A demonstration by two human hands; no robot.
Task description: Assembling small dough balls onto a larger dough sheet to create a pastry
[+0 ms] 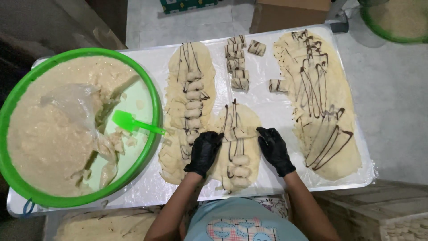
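Plastic film covers the long white table (276, 111), whose near edge is partly hidden by the person's body. On its left side stands a big green basin (154, 96) of pale batter, cut a little by the picture's left edge; a clear plastic bag (76, 105) lies on the batter and a green spatula (131, 122) leans on the rim. At the right lies a wide dough sheet (321, 102) with dark chocolate lines. A second sheet (189, 85) near the basin carries a row of banana pieces; its lower part is hidden behind the left hand. Between them, close to the person, is the small dough sheet (236, 147) with banana pieces. The left hand (204, 151) and the right hand (274, 149), both in black gloves, press flat and spread on its two sides, gripping nothing. Some cut rolls (236, 62) lie at the far side; their filling is hard to see.
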